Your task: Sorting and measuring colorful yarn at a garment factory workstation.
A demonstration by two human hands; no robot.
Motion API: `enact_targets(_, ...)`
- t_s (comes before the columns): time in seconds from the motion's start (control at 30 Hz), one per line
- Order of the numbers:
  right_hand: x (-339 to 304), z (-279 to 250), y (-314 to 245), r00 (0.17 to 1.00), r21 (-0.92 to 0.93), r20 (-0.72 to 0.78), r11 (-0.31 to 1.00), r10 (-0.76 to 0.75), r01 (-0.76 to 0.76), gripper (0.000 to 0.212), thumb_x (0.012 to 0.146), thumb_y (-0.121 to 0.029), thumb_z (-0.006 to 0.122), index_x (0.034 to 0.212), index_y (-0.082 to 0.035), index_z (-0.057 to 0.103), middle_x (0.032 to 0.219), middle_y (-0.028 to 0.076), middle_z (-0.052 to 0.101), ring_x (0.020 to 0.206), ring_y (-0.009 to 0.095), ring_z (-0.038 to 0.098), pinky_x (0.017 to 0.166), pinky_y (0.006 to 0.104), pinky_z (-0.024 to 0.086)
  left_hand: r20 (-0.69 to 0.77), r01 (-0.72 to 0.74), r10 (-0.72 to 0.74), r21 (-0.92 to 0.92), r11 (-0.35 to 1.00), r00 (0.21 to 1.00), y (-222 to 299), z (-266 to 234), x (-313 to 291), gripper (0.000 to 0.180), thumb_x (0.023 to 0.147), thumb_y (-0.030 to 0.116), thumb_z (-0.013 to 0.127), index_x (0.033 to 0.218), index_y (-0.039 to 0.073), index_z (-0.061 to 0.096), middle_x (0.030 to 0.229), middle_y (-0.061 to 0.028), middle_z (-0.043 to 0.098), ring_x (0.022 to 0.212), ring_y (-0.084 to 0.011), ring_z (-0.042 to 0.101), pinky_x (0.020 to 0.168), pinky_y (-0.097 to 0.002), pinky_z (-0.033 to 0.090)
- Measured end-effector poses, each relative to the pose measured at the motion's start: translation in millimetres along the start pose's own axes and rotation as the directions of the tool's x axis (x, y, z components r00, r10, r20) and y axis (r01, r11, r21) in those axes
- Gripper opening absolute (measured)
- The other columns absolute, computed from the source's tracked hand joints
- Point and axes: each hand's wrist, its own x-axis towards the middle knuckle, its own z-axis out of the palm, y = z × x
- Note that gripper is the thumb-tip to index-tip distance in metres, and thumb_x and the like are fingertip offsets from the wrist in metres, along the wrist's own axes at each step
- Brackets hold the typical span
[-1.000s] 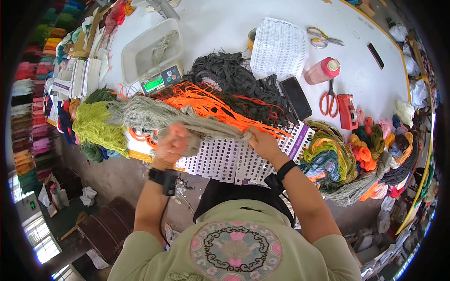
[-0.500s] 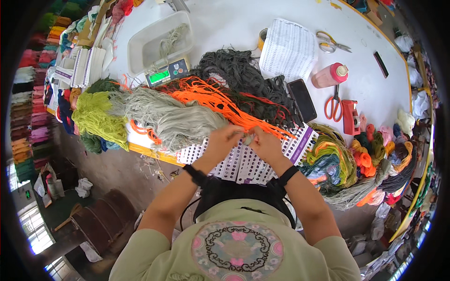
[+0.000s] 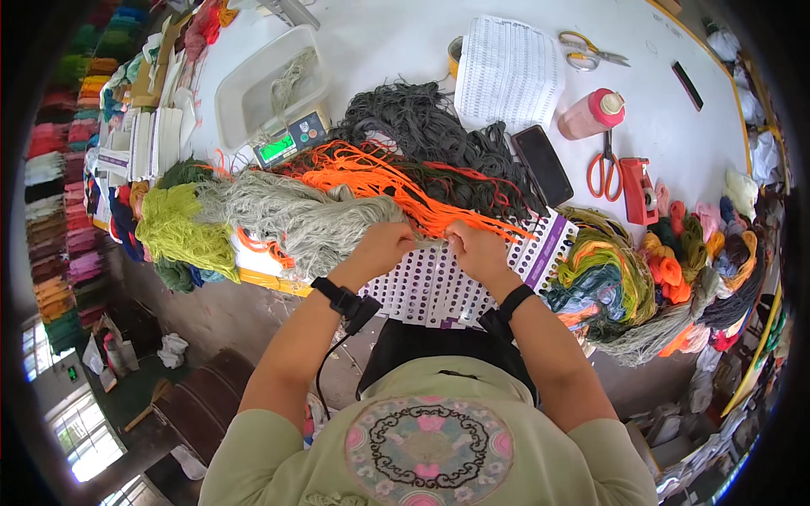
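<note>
My left hand is closed in a pinch at the right end of a pale grey-green hank of thread. Across a small gap, my right hand is also pinched, with a thin length of grey thread seeming to run between the two. Its far ends are hidden in my fingers. Below both hands lie white cards punched with rows of holes, purple along one edge. Bright orange cords pass just beyond my fingertips, in front of a dark grey heap of thread.
A lime-green hank lies left; multicoloured hanks lie right. Farther back are a scale, a clear plastic bin, a printed sheet, a phone, a pink-capped bottle, red-handled scissors and a red tape dispenser.
My hands have drawn apart, left hand leftward and right hand rightward, and the small grey bunch between them now shows as a thin strand. The whole view has shifted slightly.
</note>
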Motion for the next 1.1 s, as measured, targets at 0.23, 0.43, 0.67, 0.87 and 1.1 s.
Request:
enact_targets(0.23, 0.5, -0.4, -1.6, 0.999, -0.002, 0.047, 1.0, 0.016, -0.015, 0.005, 0.087, -0.017, 0.057, 0.091, -0.017, 0.059, 0.067, 0.006, 0.065, 0.062, 0.028, 0.064, 0.054, 0.0419, 0.046, -0.017, 0.18, -0.182, -0.075, 0.981, 0.983, -8.0, 3.7, 1.5, 0.024, 0.08, 0.025, 0.068, 0.086, 0.002, 0.07, 0.075, -0.0166, 0.066, 0.068, -0.0299, 0.064, 0.064, -0.0372, 0.05)
enact_targets(0.43, -0.2, -0.7, -1.7, 0.999, 0.013, 0.028, 0.999, 0.044, -0.045, 0.006, 0.087, -0.018, 0.056, 0.092, -0.016, 0.06, 0.072, 0.008, 0.066, 0.065, 0.028, 0.065, 0.057, 0.0421, 0.048, 0.009, 0.067, -0.066, -0.124, 0.99, 0.998, 9.8, 20.6, 19.1, 0.032, 0.077, 0.033, 0.072, 0.089, 0.003, 0.072, 0.074, -0.0163, 0.065, 0.067, -0.0287, 0.064, 0.065, -0.0362, 0.049)
enact_targets(0.67, -3.6, -4.5, 1.6, 0.998, -0.02, 0.063, 0.999, -0.028, 0.03, 0.01, 0.085, -0.018, 0.059, 0.094, -0.013, 0.06, 0.079, 0.007, 0.067, 0.067, 0.028, 0.065, 0.059, 0.0419, 0.05, 0.18, 0.036, -0.032, -0.018, 0.999, 0.983, 14.1, 11.9, 24.9, 0.028, 0.08, 0.024, 0.07, 0.1, 0.005, 0.07, 0.08, -0.0144, 0.066, 0.068, -0.0254, 0.063, 0.064, -0.0351, 0.048)
enact_targets(0.87, -4.5, 2.9, -1.3, 0.981, -0.175, 0.061, 0.966, -0.184, 0.192, 0.014, 0.083, -0.018, 0.061, 0.092, -0.008, 0.058, 0.076, 0.008, 0.064, 0.067, 0.029, 0.065, 0.058, 0.0399, 0.051, -0.031, -0.072, 0.068, -0.11, 0.991, 0.997, 1.0, 30.5, 12.9, 0.024, 0.084, 0.019, 0.065, 0.102, 0.005, 0.068, 0.074, -0.0164, 0.064, 0.062, -0.0264, 0.062, 0.06, -0.0358, 0.048)
enact_targets(1.1, -1.8, 23.9, 13.0, 0.974, -0.249, -0.015, 0.944, -0.227, 0.216, 0.017, 0.077, -0.016, 0.063, 0.089, -0.008, 0.055, 0.072, 0.009, 0.061, 0.059, 0.029, 0.061, 0.054, 0.0392, 0.049, -0.021, -0.048, 0.047, -0.074, 0.996, 0.999, 3.8, 36.8, 11.9, 0.024, 0.084, 0.017, 0.066, 0.105, 0.005, 0.067, 0.084, -0.0147, 0.067, 0.068, -0.0264, 0.063, 0.064, -0.0348, 0.049)
